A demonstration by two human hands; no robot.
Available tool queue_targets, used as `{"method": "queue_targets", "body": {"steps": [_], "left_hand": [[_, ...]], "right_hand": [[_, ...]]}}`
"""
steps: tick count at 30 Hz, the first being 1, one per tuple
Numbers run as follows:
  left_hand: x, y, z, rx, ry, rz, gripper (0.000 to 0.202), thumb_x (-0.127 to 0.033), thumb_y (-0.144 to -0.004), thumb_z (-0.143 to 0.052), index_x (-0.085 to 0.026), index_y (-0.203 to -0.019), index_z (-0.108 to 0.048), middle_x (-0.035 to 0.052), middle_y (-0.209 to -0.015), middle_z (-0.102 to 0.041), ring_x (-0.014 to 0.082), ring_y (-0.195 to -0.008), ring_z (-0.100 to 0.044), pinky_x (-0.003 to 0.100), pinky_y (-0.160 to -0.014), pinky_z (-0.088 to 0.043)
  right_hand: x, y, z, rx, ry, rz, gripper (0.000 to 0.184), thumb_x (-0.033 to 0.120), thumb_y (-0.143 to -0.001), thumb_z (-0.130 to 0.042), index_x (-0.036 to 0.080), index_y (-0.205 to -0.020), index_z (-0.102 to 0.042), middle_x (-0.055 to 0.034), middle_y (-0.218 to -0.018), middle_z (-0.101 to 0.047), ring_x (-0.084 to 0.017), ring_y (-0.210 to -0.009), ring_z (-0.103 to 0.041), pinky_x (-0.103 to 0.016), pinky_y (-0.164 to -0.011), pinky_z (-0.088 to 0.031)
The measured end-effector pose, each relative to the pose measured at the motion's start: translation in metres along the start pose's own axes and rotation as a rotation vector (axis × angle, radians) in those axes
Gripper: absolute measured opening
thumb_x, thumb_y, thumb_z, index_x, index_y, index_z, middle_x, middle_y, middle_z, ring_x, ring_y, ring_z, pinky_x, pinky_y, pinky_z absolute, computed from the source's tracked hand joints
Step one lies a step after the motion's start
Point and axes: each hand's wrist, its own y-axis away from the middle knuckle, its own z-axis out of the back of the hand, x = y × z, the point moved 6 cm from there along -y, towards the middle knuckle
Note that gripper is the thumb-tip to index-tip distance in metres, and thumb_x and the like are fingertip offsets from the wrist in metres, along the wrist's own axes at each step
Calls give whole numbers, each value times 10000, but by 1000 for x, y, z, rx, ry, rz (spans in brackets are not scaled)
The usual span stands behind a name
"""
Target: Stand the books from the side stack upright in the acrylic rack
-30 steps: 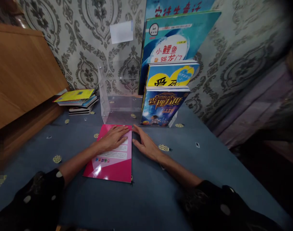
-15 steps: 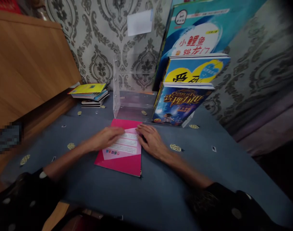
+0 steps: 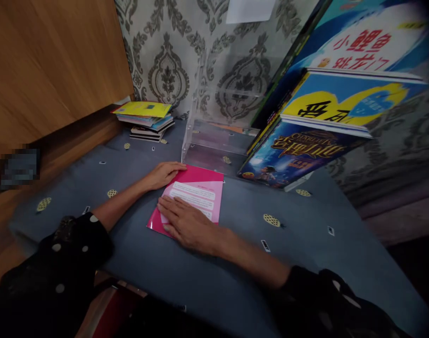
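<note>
Our right hand [image 3: 189, 224] open, flat on near part of pink paperback [image 3: 200, 188], gripping nothing. Our left hand [image 3: 164, 174] touches far-left corner; cannot tell if pinching. Paperback lies under right palm, long axis running away toward clear acrylic rack [image 3: 192, 126].

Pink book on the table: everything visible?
The pink book lies flat, closed, on the blue tablecloth, in front of the clear stand. Its glossy-looking cover carries a paler panel with white text blocks, too small to read. The left hand touches its far left edge; the right hand lies across its near end, hiding part.
</note>
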Motion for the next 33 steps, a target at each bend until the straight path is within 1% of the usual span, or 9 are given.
{"method": "queue_targets", "body": {"steps": [3, 6, 12, 16, 18, 23, 27, 30, 33], "left_hand": [[1, 1, -2, -6, -33, 8, 390, -212, -961, -418, -175, -1275, -646, 89, -1341, -651, 202, -1259, -588, 411, -1111, -422], [0, 3, -5, -6, -73, 15, 398, -245, -972, -415, -172, -1302, -625, 80, -1350, -645, 200, -1290, -564, 419, -1130, -401], [-3, 6, -7, -1, -120, 4, 421, -255, -982, -373, -168, -1323, -606, 87, -1379, -623, 196, -1314, -544, 414, -1137, -392], [-7, 6, -6, -7, -158, 11, 439, -272, -980, -355, -138, -1310, -613, 114, -1371, -624, 214, -1298, -552, 413, -1123, -403], [-10, 8, -5, -28, -194, 53, 439, -291, -975, -361, -148, -1298, -622, 112, -1371, -621, 229, -1289, -553, 431, -1124, -397], [-12, 15, 0, -158, -162, 290, 388, -317, -920, -451, -170, -1202, -674, 126, -1317, -645, 298, -1254, -557, 489, -1134, -364], [-20, 17, -2, -197, -96, 327, 381, -267, -883, -459, -167, -1188, -666, 132, -1262, -672, 305, -1221, -581, 488, -1120, -376], [-18, 14, 0, -226, -3, 371, 395, -273, -850, -490, -164, -1197, -644, 133, -1213, -694, 316, -1168, -616, 508, -1078, -415], [-12, 10, 6, -252, 109, 427, 411, -303, -835, -517, -147, -1204, -610, 141, -1136, -718, 306, -1075, -674, 471, -944, -525]], "right_hand": [[20, 16, -2, 26, -23, 40, 545, 313, -1020, -448, 59, -1496, -374, -171, -1581, -357, -233, -1495, -260, -416, -1248, -204], [26, 29, -2, 35, -33, 28, 534, 327, -1027, -448, 104, -1506, -364, -134, -1593, -351, -208, -1500, -242, -397, -1255, -172], [9, 59, 6, -31, -61, -133, 637, 431, -1013, -464, 93, -1532, -318, -180, -1601, -301, -260, -1517, -172, -498, -1236, -219], [-4, 80, 14, -64, -46, -207, 676, 471, -1006, -464, 65, -1529, -326, -201, -1602, -288, -275, -1518, -166, -472, -1241, -212], [-8, 86, 17, -86, -41, -238, 679, 487, -1000, -470, 78, -1527, -340, -196, -1600, -297, -282, -1516, -175, -479, -1241, -213], [-10, 88, 16, -46, -23, -280, 694, 481, -997, -471, 29, -1510, -351, -234, -1598, -274, -308, -1515, -172, -493, -1236, -209], [-7, 87, 19, -22, -41, -292, 690, 456, -991, -496, 30, -1513, -345, -233, -1597, -275, -306, -1513, -175, -493, -1237, -198], [-6, 89, 21, -25, -57, -301, 696, 469, -994, -486, 22, -1510, -347, -238, -1598, -270, -311, -1514, -167, -497, -1236, -195], [-6, 91, 23, -55, -67, -293, 686, 474, -992, -488, 40, -1508, -358, -225, -1602, -271, -298, -1515, -172, -483, -1235, -207]]}}
